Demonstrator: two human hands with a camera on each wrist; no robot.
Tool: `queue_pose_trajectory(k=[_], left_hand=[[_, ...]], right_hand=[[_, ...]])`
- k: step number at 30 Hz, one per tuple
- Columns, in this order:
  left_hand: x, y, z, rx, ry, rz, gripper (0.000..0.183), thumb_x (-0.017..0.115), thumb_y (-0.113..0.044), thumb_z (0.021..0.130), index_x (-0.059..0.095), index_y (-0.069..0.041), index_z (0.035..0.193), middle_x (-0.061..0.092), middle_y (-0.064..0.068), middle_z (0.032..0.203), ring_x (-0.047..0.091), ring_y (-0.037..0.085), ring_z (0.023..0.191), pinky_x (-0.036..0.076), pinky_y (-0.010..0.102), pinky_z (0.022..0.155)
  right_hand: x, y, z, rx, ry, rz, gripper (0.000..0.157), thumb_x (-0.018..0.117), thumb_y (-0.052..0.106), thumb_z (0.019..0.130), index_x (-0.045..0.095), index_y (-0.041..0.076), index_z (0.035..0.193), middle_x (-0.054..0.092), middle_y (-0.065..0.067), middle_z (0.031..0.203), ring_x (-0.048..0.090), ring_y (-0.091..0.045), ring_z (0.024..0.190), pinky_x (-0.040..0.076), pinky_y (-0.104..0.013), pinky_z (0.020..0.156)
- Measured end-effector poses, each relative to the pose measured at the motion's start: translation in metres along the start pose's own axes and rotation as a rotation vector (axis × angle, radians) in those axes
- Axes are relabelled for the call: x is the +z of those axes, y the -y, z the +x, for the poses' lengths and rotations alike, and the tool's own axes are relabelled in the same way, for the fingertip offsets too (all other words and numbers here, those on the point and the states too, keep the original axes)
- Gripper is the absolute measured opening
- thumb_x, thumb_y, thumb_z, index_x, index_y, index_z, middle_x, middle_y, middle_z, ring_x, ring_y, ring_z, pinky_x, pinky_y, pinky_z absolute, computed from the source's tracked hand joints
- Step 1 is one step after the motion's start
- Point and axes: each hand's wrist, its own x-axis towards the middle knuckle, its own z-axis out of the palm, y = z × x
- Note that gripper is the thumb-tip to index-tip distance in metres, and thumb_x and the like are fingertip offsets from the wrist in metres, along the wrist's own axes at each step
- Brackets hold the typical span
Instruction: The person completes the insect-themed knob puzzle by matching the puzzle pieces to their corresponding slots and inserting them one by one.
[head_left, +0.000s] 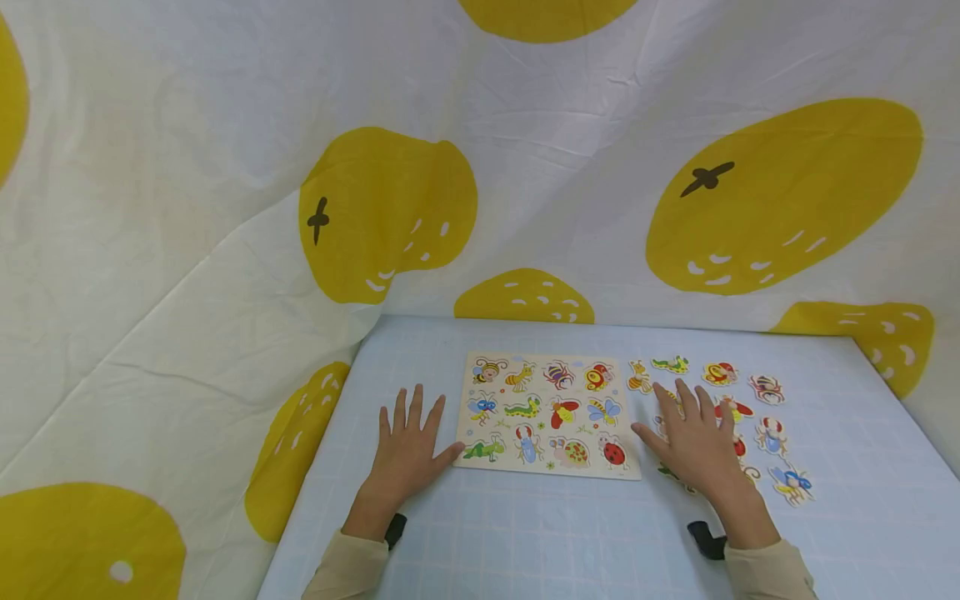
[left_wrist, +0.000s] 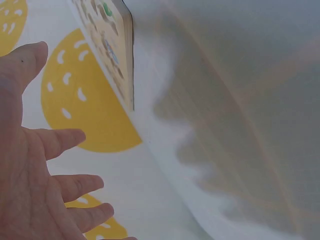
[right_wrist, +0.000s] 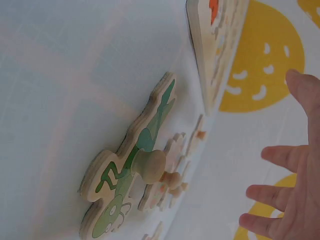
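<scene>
A wooden puzzle board (head_left: pixel 517 468) printed with rows of insects lies flat between my two hands. At its left edge is my left hand (head_left: pixel 405 454), palm down with fingers spread and holding nothing; the left wrist view shows it raised off the table. Over the loose insect pieces right of the board hovers my right hand (head_left: pixel 697 437), fingers straight and spread, also holding nothing. It partly hides several pieces. Up close, the right wrist view shows a green grasshopper piece (right_wrist: pixel 162 107) with a round wooden knob (right_wrist: pixel 150 166).
Other loose pieces include a caterpillar (head_left: pixel 670 364), a spider (head_left: pixel 767 389), a stag beetle (head_left: pixel 772 436) and a blue-winged insect (head_left: pixel 792 484). A pale blue checked cloth (head_left: pixel 555 542) covers the table. Behind and left hangs a white curtain (head_left: pixel 555 167) with yellow fruit prints.
</scene>
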Motion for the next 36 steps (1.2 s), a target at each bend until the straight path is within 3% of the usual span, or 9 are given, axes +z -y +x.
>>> queue_pose_trajectory(k=[6,19,30,36], left_hand=[[-0.001,-0.001,0.0,0.004,0.016,-0.014,0.086,0.053,-0.068,0.092,0.034,-0.015,0.157,0.013,0.023,0.163,0.004,0.045,0.149,0.009,0.069,0.113],[-0.007,-0.002,0.001,0.02,0.03,-0.049,0.079,0.054,-0.063,0.095,0.037,-0.015,0.156,0.02,0.024,0.162,0.012,0.045,0.148,0.014,0.069,0.113],[-0.006,-0.002,0.003,0.057,0.133,-0.157,0.078,0.054,-0.059,0.097,0.034,-0.013,0.157,0.021,0.022,0.162,0.017,0.045,0.147,0.017,0.067,0.113],[-0.001,-0.001,0.007,0.05,0.207,-0.229,0.074,0.055,-0.054,0.099,0.032,-0.015,0.158,0.02,0.021,0.162,0.015,0.044,0.148,0.018,0.064,0.115]], right_hand=[[-0.001,0.001,-0.001,0.001,0.007,-0.002,0.085,0.051,0.068,0.093,0.042,0.003,0.148,0.027,-0.033,0.152,0.018,-0.056,0.137,-0.001,-0.076,0.107],[-0.002,0.001,-0.006,0.0,0.006,0.011,0.082,0.055,0.064,0.093,0.044,0.001,0.145,0.03,-0.033,0.148,0.019,-0.055,0.136,0.001,-0.076,0.106],[-0.009,-0.001,-0.013,0.003,-0.027,0.019,0.078,0.068,0.053,0.09,0.046,0.003,0.145,0.032,-0.031,0.147,0.022,-0.055,0.135,0.01,-0.077,0.104],[-0.011,-0.007,-0.015,0.006,-0.037,0.026,0.078,0.065,0.055,0.092,0.044,0.002,0.144,0.033,-0.032,0.146,0.023,-0.055,0.133,0.012,-0.078,0.101]])
